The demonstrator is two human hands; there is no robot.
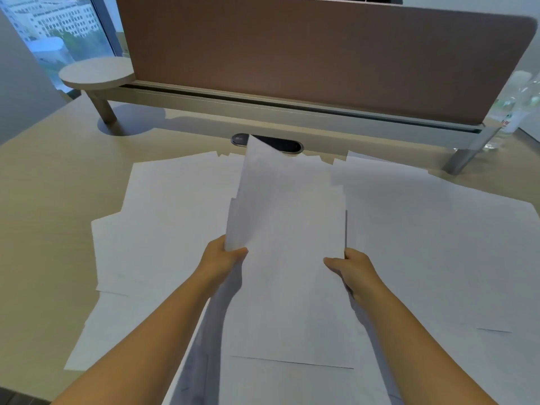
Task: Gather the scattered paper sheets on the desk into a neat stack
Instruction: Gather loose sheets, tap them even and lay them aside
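Both my hands hold a small bundle of white paper sheets (pixel 287 206) lifted above the desk, its far corner pointing up and away. My left hand (pixel 223 260) grips the bundle's near left corner, thumb on top. At the near right edge my right hand (pixel 352 267) grips it with the thumb laid across the paper. Several more white sheets lie overlapping on the desk: a spread at the left (pixel 163 217), a spread at the right (pixel 438 244), and sheets under my forearms (pixel 286 331).
The beige desk (pixel 43 200) carries a brown divider panel (pixel 321 54) on a raised rail with metal legs (pixel 464 159). A dark oval cable grommet (pixel 289 146) sits behind the bundle. A round shelf (pixel 96 73) stands at the back left, plastic bottles (pixel 517 112) at the far right.
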